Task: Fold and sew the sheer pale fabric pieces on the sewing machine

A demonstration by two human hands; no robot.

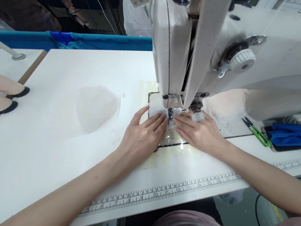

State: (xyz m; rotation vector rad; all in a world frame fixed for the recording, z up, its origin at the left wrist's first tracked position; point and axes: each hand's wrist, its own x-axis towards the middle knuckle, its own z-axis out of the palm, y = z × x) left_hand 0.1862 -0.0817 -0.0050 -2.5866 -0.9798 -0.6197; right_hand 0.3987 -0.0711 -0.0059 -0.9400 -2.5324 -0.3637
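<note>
My left hand (145, 132) lies with its fingers stretched out on a small piece of thin white fabric (158, 111), just left of the presser foot (170, 114). On the other side of the foot, my right hand (197, 131) rests with its fingers extended, their tips on the fabric's right part. Both hands press the fabric down onto the metal plate (173, 139) of a white sewing machine (171, 55). The fabric's far part is partly hidden by the machine head, and its near part by my fingers.
A sheer pale fabric piece (98, 110) lies left on the white table (56, 161). Green-handled snips (259, 135) and blue cloth (293, 135) sit at right. A printed ruler (159, 194) follows the front edge. Two peach-coloured, black-tipped shapes (2, 103) reach in from the left.
</note>
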